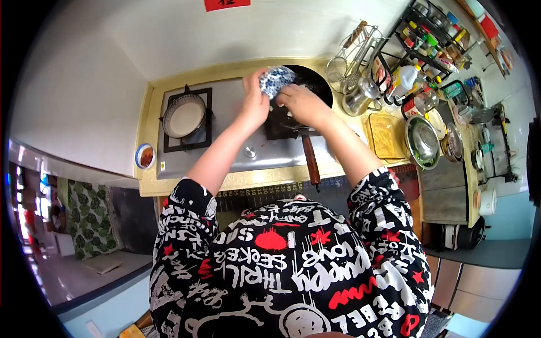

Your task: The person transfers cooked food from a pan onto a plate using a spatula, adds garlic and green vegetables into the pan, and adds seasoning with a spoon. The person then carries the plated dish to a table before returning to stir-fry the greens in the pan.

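Note:
Tilted over the black wok (320, 85) is a small blue-and-white patterned bowl (277, 80), gripped by my left hand (256, 97). My right hand (304, 105) is at the bowl's lower edge, its fingers bunched by the mouth. What those fingers pinch, if anything, is too small to make out. Some small pale pieces lie in the wok below my hands. The wok sits on the right burner, its brown wooden handle (310, 160) pointing toward me.
On the left burner stands a white pan (184, 115). A small bowl of reddish food (146, 156) is at the counter's left end. To the right are a metal pitcher (360, 98), a yellowish glass dish (386, 137), a steel bowl with greens (422, 142) and a utensil rack (360, 53).

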The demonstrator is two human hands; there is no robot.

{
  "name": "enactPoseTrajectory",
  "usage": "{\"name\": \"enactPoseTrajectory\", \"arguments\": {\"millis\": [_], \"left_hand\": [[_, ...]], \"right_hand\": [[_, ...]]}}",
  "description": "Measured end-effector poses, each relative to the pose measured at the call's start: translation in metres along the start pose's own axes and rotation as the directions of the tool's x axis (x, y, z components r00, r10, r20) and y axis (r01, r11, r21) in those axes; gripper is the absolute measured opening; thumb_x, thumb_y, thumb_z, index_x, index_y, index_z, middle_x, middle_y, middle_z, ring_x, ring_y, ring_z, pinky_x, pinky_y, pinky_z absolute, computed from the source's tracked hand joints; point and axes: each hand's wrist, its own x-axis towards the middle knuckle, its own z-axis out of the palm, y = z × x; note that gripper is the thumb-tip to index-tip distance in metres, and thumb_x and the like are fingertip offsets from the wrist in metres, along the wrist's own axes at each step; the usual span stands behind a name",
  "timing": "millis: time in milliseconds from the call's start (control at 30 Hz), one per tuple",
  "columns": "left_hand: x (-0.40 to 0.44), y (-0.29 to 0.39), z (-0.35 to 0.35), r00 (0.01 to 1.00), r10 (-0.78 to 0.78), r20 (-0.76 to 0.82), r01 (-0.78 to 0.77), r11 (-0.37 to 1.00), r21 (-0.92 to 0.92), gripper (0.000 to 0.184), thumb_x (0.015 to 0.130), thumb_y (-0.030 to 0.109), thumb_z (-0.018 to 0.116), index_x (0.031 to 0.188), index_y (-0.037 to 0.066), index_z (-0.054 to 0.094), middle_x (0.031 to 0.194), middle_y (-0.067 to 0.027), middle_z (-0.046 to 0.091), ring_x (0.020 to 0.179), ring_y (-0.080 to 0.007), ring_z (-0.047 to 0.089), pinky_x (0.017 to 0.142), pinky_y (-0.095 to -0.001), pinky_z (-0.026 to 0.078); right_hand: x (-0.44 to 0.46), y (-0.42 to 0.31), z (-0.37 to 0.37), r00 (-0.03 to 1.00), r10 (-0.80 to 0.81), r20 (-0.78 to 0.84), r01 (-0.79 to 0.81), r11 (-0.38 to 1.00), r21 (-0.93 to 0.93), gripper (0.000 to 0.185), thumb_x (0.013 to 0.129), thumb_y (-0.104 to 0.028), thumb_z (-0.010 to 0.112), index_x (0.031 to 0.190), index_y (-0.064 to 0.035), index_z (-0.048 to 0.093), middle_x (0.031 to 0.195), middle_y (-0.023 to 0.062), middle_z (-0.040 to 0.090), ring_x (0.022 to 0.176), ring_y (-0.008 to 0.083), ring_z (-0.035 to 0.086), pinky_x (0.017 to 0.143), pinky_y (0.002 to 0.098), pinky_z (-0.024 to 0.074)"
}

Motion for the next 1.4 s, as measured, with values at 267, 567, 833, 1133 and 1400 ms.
{"name": "enactPoseTrajectory", "arguments": {"millis": [267,567,833,1133,1400], "left_hand": [[-0.068,-0.040,-0.114,0.608,-0.791,0.065,0.425,0.256,-0.868,0.058,0.082,-0.009,0.039,0.140,-0.007,0.030,0.139,-0.0272,0.043,0.123,-0.0447,0.052,0.097,-0.0511,0.055],[-0.300,-0.117,-0.222,0.175,-0.985,0.009,0.410,0.064,-0.910,0.054,0.090,0.006,0.039,0.143,0.000,0.032,0.133,-0.0248,0.052,0.112,-0.0449,0.061,0.086,-0.0475,0.061],[-0.321,-0.148,-0.250,0.108,-0.990,-0.090,0.396,0.126,-0.910,0.061,0.090,0.005,0.039,0.146,0.017,0.019,0.136,-0.0213,0.045,0.112,-0.0397,0.059,0.082,-0.0499,0.060],[-0.313,-0.150,-0.267,0.075,-0.993,-0.096,0.615,0.122,-0.779,0.057,0.094,0.011,0.037,0.148,0.016,0.019,0.132,-0.0196,0.050,0.101,-0.0352,0.065,0.075,-0.0432,0.060],[-0.338,-0.162,-0.282,0.129,-0.979,-0.161,0.591,0.206,-0.780,0.054,0.096,0.007,0.037,0.146,0.008,0.015,0.129,-0.0250,0.050,0.097,-0.0330,0.066,0.078,-0.0419,0.060]], "right_hand": [[-0.028,-0.002,-0.009,0.908,0.410,0.083,-0.413,0.849,0.328,0.036,0.096,-0.007,0.055,0.132,-0.0070,0.057,0.125,0.0124,0.063,0.115,0.0282,0.060,0.099,0.0346,0.0470],[-0.047,-0.068,-0.008,0.843,0.534,0.068,-0.455,0.638,0.621,0.033,0.098,-0.007,0.058,0.131,-0.0039,0.058,0.117,0.0075,0.065,0.108,0.0141,0.059,0.094,0.0276,0.0455],[0.002,-0.115,0.021,0.819,0.572,0.045,-0.530,0.724,0.442,0.030,0.095,-0.010,0.061,0.124,-0.0052,0.063,0.112,0.0143,0.069,0.095,0.0228,0.068,0.084,0.0327,0.0525],[0.024,-0.185,0.064,0.900,0.408,0.150,-0.428,0.773,0.468,0.026,0.094,-0.008,0.063,0.120,-0.0054,0.064,0.101,0.0119,0.069,0.083,0.0192,0.067,0.075,0.0292,0.0520],[0.031,-0.210,0.073,0.876,0.426,0.225,-0.482,0.759,0.438,0.031,0.092,-0.010,0.063,0.123,-0.0114,0.064,0.104,0.0130,0.069,0.083,0.0247,0.067,0.075,0.0343,0.0531]]}}
